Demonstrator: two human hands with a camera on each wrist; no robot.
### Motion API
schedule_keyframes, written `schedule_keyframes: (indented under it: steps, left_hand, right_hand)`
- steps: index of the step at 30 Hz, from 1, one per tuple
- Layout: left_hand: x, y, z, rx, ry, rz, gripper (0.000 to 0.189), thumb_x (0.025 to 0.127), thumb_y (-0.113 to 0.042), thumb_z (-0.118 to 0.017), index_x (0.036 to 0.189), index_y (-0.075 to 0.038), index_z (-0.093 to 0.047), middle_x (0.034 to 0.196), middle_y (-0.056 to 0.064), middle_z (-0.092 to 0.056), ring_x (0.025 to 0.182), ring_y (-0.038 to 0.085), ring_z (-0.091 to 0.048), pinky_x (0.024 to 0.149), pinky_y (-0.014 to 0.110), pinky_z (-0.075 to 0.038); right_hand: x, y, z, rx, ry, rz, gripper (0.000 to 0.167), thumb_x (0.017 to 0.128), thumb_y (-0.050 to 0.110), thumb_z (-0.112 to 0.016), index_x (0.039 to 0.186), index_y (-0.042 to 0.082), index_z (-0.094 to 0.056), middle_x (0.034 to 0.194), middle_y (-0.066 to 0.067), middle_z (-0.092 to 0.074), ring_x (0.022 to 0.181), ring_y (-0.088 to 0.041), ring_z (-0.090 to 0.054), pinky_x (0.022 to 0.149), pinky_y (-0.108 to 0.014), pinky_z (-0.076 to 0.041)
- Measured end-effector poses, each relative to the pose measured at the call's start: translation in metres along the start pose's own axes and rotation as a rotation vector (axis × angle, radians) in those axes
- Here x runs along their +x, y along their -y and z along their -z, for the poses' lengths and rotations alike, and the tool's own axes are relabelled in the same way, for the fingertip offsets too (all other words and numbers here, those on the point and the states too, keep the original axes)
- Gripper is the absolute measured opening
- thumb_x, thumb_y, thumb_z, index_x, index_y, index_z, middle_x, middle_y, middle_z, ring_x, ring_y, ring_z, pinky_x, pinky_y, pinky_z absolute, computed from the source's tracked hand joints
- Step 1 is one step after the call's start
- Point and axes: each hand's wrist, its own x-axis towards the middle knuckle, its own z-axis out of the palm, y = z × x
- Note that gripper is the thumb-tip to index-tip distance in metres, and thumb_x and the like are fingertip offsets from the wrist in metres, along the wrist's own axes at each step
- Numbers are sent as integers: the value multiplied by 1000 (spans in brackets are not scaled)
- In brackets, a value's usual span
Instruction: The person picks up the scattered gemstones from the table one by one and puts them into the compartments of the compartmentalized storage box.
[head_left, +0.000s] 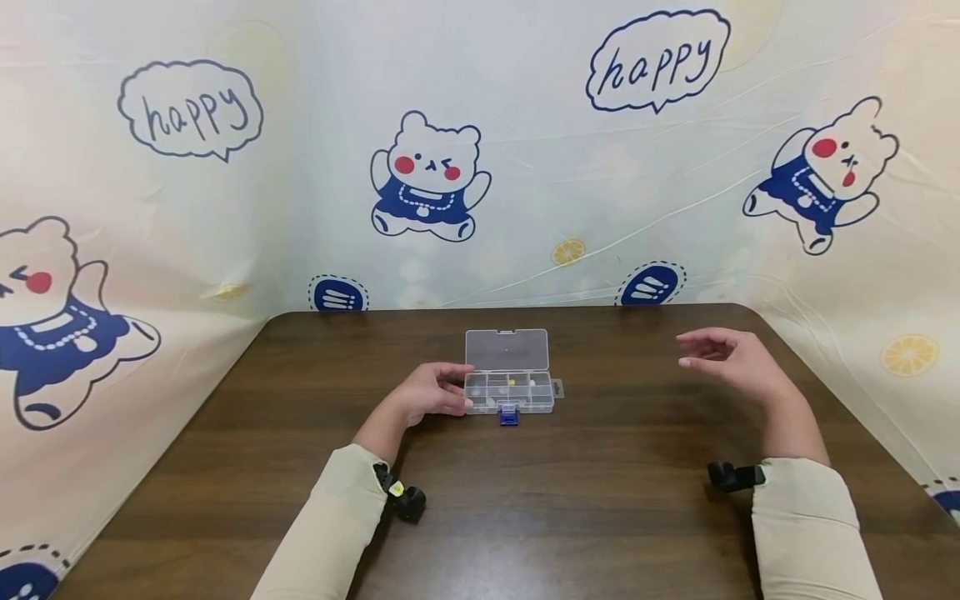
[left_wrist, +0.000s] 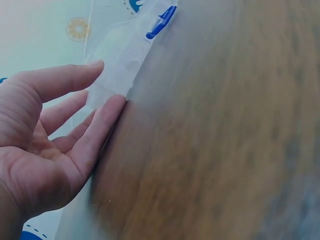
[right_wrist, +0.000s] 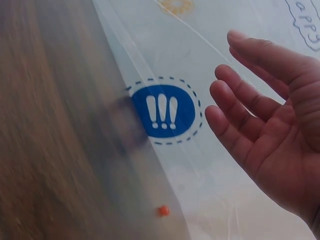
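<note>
On the table stands a clear plastic compartment box [head_left: 509,392], with its transparent lid [head_left: 507,350] raised at the back and a blue latch [head_left: 508,415] at the front. Small pieces, one of them yellow, lie in several compartments; their kind is too small to tell. My left hand [head_left: 431,392] holds the box's left end, fingertips at its back and front corners. In the left wrist view, the left hand [left_wrist: 55,125] has a fingertip against the box's lower edge. Away to the right, my right hand [head_left: 738,362] hovers over the table with loosely bent fingers and nothing in them.
The brown wooden table [head_left: 600,500] reaches to a patterned cloth [head_left: 525,67] behind and at both sides. A small orange-red piece [right_wrist: 163,211] lies near the table's edge in the right wrist view. A hanging tab [head_left: 558,388] juts from the box's right end.
</note>
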Motion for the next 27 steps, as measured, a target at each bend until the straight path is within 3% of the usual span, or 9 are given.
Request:
schedule_keyframes:
  steps: [15, 23, 27]
  left_hand:
    - [0, 2, -3, -7, -10, -13, 64, 78, 10, -75, 137, -5, -55, 116, 20, -56, 88, 25, -61, 78, 37, -59]
    - [-2, 4, -2, -21, -1, -22, 64, 79, 10, -75, 138, -3, -54, 120, 22, -54, 90, 24, -60, 79, 36, -59]
    - [-2, 4, -2, -22, 2, -27, 64, 79, 10, -74, 138, -3, -53, 121, 22, -54, 90, 24, -60, 79, 36, -59]
  right_hand:
    - [-13, -30, 18, -26, -20, -120, 51, 89, 35, -72, 128, 3, -61, 120, -23, -62, 91, -10, -58, 73, -16, -51]
    - [-18, -48, 20, -73, -31, -180, 58, 90, 39, -70, 132, 1, -57, 124, -26, -59, 107, -36, -56, 72, -12, -47]
    - [-21, -59, 21, -81, -53, -200, 59, 91, 38, -69, 133, -1, -56, 125, -28, -59, 105, -32, -58, 71, -11, -47]
